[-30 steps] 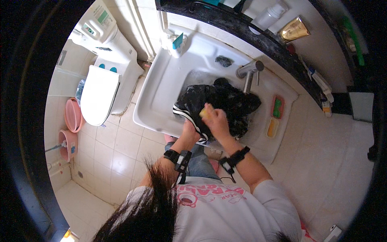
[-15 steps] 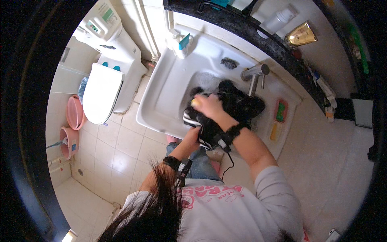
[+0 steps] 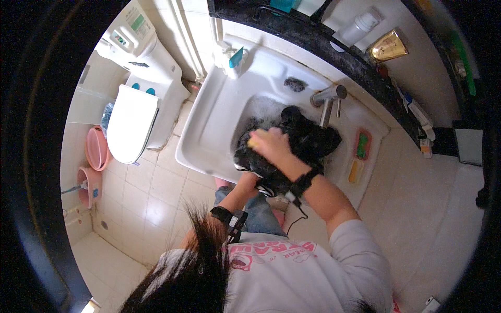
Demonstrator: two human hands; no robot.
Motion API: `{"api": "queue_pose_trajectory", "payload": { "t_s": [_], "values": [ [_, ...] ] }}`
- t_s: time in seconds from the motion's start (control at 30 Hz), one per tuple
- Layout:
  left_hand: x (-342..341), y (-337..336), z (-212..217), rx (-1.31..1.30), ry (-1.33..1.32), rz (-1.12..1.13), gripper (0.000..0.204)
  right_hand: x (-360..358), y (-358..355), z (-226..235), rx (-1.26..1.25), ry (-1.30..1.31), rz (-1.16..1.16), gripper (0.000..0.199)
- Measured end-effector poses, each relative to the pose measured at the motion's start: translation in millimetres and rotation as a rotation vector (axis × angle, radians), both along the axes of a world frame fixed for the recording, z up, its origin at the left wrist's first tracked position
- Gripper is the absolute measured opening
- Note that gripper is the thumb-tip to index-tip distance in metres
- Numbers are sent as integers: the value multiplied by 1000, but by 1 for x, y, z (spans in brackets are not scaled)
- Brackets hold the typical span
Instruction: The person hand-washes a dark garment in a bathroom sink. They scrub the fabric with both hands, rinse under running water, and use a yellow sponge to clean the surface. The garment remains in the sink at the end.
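Bathroom sink point(image 3: 219, 120) held a black garment point(image 3: 308, 141), lying lengthwise toward the tap point(image 3: 327, 96); right hand point(image 3: 271, 143) fingers gripped yellow soap point(image 3: 254, 141) on it, left hand's fingers hidden beneath.

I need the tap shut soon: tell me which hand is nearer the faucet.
Right. The right hand lies on the black garment beside the faucet; the left hand, lower, is hidden under it.

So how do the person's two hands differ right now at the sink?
The right hand lies in full view on top of the black garment, gripping a yellow bar; the left hand is mostly hidden under the garment at the sink front edge. The right arm reaches across from the right, while the left comes straight up. Both wrists wear black straps, and both hands touch the garment.
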State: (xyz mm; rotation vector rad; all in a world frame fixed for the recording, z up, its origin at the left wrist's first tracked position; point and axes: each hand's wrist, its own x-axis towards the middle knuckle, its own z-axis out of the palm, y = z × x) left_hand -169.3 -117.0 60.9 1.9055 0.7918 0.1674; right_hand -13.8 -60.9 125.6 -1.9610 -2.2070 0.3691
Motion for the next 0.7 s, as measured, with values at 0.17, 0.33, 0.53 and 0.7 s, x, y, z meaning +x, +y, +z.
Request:
{"api": "queue_pose_trajectory", "payload": {
  "t_s": [0.17, 0.33, 0.53, 0.7],
  "values": [
    [-9, -11, 18, -710, -561, 389, 40, 20, 9, -1, -239, -160, -462, 39],
    [1, -23, -39, -785, -618, 409, 43, 20, 2, -2, -323, 16, -82, 32],
    [-13, -19, -52, -765, -648, 444, 29, 32, -12, 10, -80, -213, -235, 19],
    [-15, -10, 10, -449, -408, 293, 34, 42, -40, 14, -203, -249, -267, 39]
  ]
}}
